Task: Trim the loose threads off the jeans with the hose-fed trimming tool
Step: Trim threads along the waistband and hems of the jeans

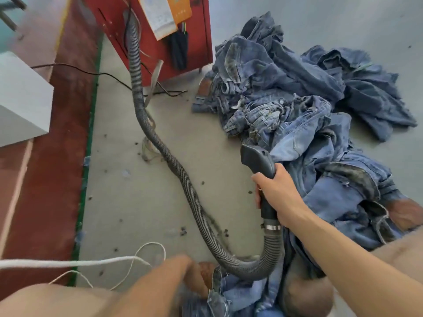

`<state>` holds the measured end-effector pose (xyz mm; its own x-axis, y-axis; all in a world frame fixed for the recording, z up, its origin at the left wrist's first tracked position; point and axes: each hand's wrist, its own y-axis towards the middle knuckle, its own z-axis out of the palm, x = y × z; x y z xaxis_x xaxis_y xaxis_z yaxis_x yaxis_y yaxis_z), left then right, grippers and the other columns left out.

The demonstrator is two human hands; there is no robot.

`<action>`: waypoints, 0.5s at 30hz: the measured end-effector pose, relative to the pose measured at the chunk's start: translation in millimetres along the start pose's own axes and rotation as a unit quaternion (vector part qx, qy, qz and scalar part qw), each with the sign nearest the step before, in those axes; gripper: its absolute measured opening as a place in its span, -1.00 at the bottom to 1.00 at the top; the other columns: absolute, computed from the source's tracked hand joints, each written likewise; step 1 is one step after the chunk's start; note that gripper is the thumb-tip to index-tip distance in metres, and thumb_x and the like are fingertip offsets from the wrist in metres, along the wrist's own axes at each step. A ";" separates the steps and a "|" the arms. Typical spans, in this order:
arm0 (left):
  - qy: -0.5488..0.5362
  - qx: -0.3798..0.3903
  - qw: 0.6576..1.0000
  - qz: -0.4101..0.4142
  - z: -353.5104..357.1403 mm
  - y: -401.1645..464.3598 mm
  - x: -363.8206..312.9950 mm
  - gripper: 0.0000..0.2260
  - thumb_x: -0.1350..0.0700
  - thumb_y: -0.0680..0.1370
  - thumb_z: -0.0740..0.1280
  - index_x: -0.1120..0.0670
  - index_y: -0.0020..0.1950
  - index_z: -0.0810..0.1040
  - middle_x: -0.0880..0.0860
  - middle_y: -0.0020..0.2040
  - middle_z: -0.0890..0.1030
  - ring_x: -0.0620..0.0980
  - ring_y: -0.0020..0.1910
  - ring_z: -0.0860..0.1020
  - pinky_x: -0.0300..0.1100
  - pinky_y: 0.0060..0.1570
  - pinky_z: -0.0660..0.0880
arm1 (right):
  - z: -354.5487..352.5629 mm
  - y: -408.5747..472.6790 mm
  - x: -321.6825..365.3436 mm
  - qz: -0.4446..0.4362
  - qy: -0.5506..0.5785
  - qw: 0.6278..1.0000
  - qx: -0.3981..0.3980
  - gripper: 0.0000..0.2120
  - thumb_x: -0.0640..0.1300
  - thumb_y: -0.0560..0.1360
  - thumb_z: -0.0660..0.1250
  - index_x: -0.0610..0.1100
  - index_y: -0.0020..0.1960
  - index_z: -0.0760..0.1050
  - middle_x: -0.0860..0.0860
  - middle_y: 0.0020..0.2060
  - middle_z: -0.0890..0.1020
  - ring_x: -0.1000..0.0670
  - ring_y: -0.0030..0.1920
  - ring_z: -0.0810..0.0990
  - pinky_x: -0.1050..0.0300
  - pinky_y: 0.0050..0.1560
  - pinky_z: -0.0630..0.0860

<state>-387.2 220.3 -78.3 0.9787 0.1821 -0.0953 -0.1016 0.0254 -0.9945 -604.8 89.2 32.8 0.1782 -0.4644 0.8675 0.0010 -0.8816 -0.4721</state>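
A grey concrete floor (pixel 142 179) carries everything. A heap of blue jeans (pixel 297 115) sprawls over its right side, reaching down to the lower edge. A grey ribbed hose (pixel 183 179) snakes across the bare middle from a red metal cabinet (pixel 160 42) standing at the top. Dark thread scraps (pixel 183 231) dot the concrete. A thin black cable (pixel 91 73) and a white cord (pixel 68 263) lie on the left, near a green stripe (pixel 88 156) bordering a red painted strip (pixel 50 168).

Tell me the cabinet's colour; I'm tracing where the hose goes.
Red, the metal cabinet behind the grey ribbed hose; head view.
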 end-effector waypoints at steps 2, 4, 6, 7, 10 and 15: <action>-0.033 -0.074 0.996 0.028 15.6 0.5 -13.1 -0.20 -0.25 0.29 0.54 0.03 0.43 0.40 0.14 0.44 0.51 0.07 0.32 0.54 -0.14 0.34 0.47 | 1.6 -0.5 3.7 -0.036 -0.016 0.999 -0.012 -0.83 -0.16 0.53 0.35 -0.08 0.06 0.39 -0.07 -0.47 0.53 -0.10 -0.52 0.51 -0.02 -0.41 0.54; -0.009 -0.110 0.991 0.074 17.9 4.4 -14.8 0.12 -0.36 0.21 0.57 0.01 0.63 0.16 0.08 0.58 0.34 0.08 0.53 0.35 -0.06 0.57 0.21 | 2.9 -1.2 11.0 -0.103 -0.041 0.993 -0.037 -0.84 -0.15 0.53 0.38 -0.02 0.02 0.40 0.00 -0.47 0.53 -0.02 -0.54 0.51 0.06 -0.49 0.50; -0.086 -0.094 0.990 0.055 20.6 1.2 -17.2 0.19 -0.31 0.33 0.57 0.10 0.68 -0.06 0.09 0.62 0.21 0.14 0.59 0.24 -0.06 0.56 0.14 | 3.1 0.8 24.7 -0.182 -0.074 0.978 -0.067 -0.82 -0.10 0.53 0.41 0.07 0.01 0.41 0.06 -0.40 0.54 0.05 -0.50 0.51 0.14 -0.52 0.46; -0.150 -0.082 0.985 0.020 22.7 3.2 -17.5 0.05 -0.21 0.43 0.56 0.14 0.68 0.01 0.14 0.60 0.28 0.14 0.54 0.34 -0.08 0.49 0.29 | 2.4 2.5 34.6 -0.223 -0.100 0.966 -0.079 -0.81 -0.07 0.53 0.42 0.09 0.04 0.41 0.09 -0.34 0.56 0.10 -0.46 0.50 0.18 -0.47 0.46; -0.233 -0.080 0.969 -0.037 21.5 -3.0 -21.1 -0.83 0.06 0.63 0.38 0.17 -0.02 0.59 0.12 -0.09 0.60 0.05 -0.23 0.58 -0.21 -0.26 0.51 | -7.6 8.5 69.5 -0.355 -0.203 0.909 -0.085 -0.68 -0.08 0.53 0.45 0.02 0.25 0.46 0.24 -0.24 0.57 0.15 -0.27 0.54 0.31 -0.27 0.42; -0.602 -0.135 0.785 0.051 -36.9 -37.1 -19.5 -0.71 0.10 0.72 0.18 0.18 -0.11 0.56 0.17 -0.21 0.65 0.07 -0.31 0.60 -0.11 -0.27 0.57 | -30.7 18.2 106.4 -0.490 -0.376 0.786 -0.003 -0.50 -0.14 0.52 0.46 -0.07 0.43 0.46 0.03 -0.05 0.70 0.04 -0.13 0.59 0.03 -0.11 0.54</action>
<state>-395.9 179.6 -41.1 0.0728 0.9711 -0.2275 0.0319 -0.2303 -0.9726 -616.1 21.1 121.3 0.6267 0.6185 0.4740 0.4965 -0.7858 0.3689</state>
